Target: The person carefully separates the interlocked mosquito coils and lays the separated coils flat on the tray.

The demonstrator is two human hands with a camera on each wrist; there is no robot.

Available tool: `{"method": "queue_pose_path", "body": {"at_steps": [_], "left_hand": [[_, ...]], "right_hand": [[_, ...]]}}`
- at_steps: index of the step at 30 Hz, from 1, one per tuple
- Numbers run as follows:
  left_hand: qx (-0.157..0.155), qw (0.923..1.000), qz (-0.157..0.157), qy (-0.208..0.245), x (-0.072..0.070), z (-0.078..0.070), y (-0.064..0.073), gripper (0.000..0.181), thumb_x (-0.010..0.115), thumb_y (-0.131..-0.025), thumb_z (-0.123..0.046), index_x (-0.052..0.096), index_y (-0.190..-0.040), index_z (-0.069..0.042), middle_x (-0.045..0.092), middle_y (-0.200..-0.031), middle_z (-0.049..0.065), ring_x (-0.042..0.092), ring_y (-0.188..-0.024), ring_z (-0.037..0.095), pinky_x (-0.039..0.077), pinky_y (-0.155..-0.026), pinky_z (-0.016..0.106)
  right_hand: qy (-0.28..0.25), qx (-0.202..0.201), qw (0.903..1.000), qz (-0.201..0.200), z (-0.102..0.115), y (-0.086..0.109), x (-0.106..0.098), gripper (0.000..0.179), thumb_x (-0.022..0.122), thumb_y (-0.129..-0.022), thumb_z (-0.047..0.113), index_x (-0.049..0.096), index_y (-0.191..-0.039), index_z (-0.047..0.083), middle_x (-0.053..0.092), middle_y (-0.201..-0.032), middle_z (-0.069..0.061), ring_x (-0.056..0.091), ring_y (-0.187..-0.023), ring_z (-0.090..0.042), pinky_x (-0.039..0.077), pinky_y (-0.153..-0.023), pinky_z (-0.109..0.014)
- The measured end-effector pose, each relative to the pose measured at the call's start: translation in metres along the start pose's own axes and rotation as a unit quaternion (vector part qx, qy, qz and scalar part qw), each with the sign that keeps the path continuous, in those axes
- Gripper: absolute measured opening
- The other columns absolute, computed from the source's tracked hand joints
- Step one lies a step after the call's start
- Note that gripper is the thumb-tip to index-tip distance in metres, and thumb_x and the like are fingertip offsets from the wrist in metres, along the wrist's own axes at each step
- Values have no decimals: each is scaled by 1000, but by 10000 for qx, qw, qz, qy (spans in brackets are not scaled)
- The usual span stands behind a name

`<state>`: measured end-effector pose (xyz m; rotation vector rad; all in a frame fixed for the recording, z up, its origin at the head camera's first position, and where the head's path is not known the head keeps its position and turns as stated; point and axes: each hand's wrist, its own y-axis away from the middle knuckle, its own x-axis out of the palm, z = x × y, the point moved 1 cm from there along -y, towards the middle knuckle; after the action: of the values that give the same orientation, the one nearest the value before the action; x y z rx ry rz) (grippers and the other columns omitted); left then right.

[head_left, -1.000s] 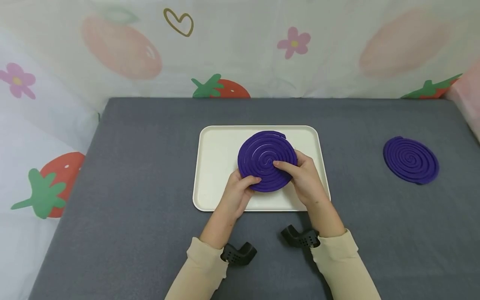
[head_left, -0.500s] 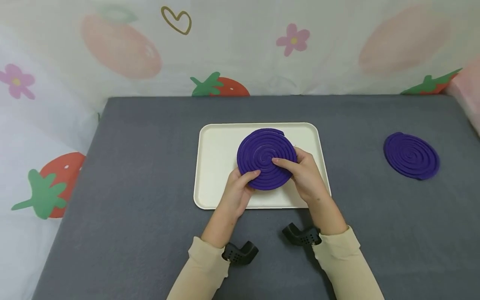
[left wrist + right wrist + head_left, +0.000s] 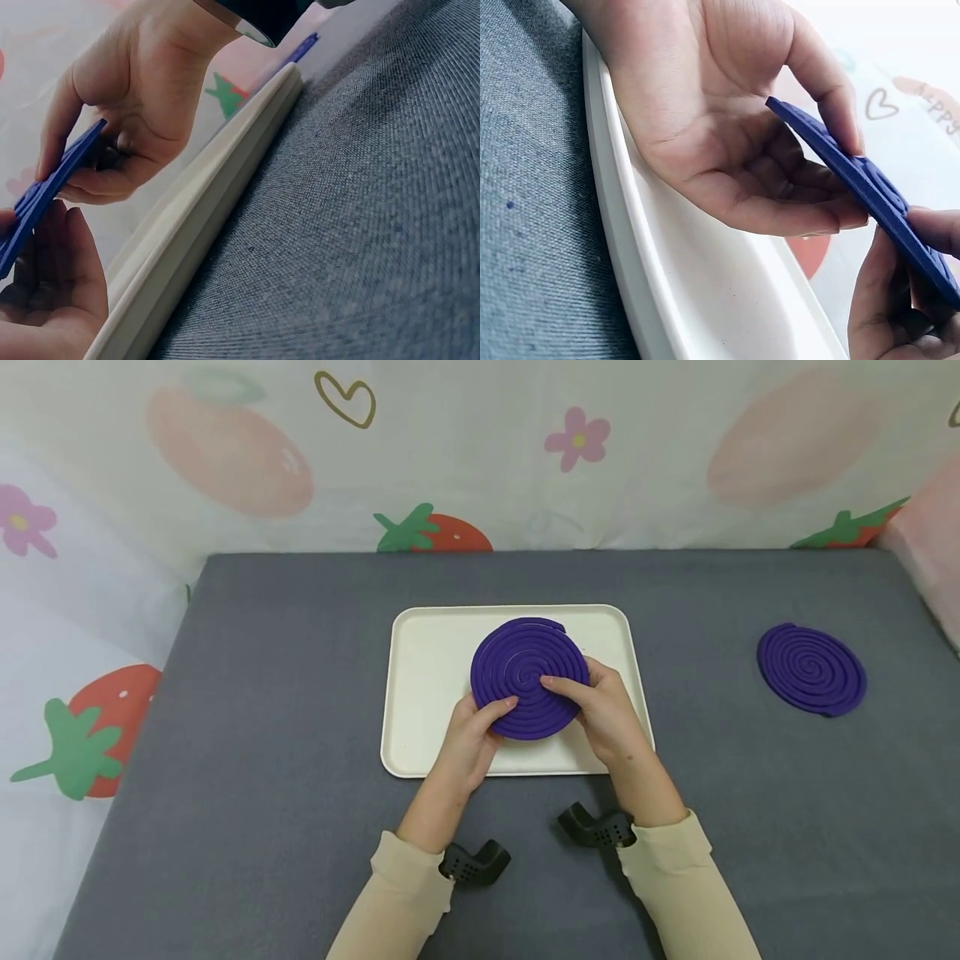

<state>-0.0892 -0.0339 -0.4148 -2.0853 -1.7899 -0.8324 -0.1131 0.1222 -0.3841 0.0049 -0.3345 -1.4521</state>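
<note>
A flat purple spiral coil (image 3: 528,652), round like a coaster, is held up over a cream tray (image 3: 427,693) by both hands. My left hand (image 3: 468,739) pinches its lower left edge, thumb on the face and fingers behind. The right hand (image 3: 607,710) grips the right edge, its thumb reaching to the spiral's centre. In the right wrist view the coil (image 3: 855,180) shows thin and edge-on, tilted, with fingers curled beneath it. From the left wrist the coil (image 3: 49,187) is likewise apart from the tray (image 3: 202,202).
A second purple spiral coil (image 3: 812,670) lies flat on the grey cloth-covered table (image 3: 300,693), right of the tray. Behind the table's far edge hangs a white curtain (image 3: 480,443) with strawberry and flower prints. A pink surface (image 3: 930,560) borders the right side.
Both hands keep their hold on the coil over the tray. The left thumb has slid slightly up the coil's face. The whole view has shifted a little.
</note>
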Motion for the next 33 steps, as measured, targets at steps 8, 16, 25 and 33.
{"method": "queue_pose_path", "body": {"at_steps": [8,16,25,33], "left_hand": [[12,10000,-26,-86,0,1,0,45,48,-88,2,38,-130,11,59,-104,0,59,-92,8,48,-81,22],[113,9999,-66,-4,1,2,-1,40,47,-82,9,43,-122,12,61,-98,-1,59,-89,8,49,-79,22],[30,9999,29,92,1,2,0,42,47,-86,7,40,-127,10,60,-103,1,59,-93,9,49,-81,23],[-29,9998,-92,-156,0,4,-1,47,49,-89,5,37,-134,10,56,-116,7,58,-101,11,48,-87,26]], "right_hand": [[-64,22,10000,-10,-2,2,-2,42,57,-88,-3,46,-128,-11,64,-101,-1,63,-89,-11,53,-77,-23],[-110,79,9999,-43,-3,2,-1,39,57,-88,-3,48,-125,-11,64,-97,2,62,-88,-10,53,-75,-23],[-297,153,9994,-69,-4,2,-2,41,56,-88,-3,46,-128,-10,64,-98,2,62,-88,-10,53,-76,-23],[-267,163,9995,-89,-6,2,-2,41,57,-88,-4,47,-127,-11,65,-97,3,63,-88,-9,53,-75,-22]]}}
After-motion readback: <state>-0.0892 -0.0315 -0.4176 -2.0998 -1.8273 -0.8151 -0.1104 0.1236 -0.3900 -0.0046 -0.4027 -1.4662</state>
